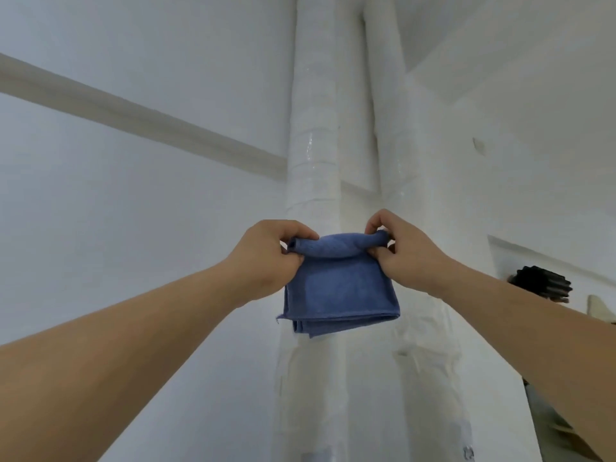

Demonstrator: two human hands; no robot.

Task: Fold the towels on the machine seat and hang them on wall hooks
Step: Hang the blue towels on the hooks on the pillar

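Pinching the upper corners of the folded blue towel (336, 288) with my left hand (270, 258) and right hand (403, 248), I held it before the wrapped pipes (313, 145); folding looked done, hanging was not, no hook in view.

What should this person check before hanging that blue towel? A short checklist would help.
1. Fold of the folded blue cloth towel: ok, stacked layers show at its bottom edge.
2. Grip of the left hand on the top left corner: ok.
3. Grip of the right hand on the top right corner: ok.
4. Layers lined up: not ok, a corner pokes out at the lower left.
5. A wall hook in view: cannot tell, only the white wrapped pipes show behind the towel.
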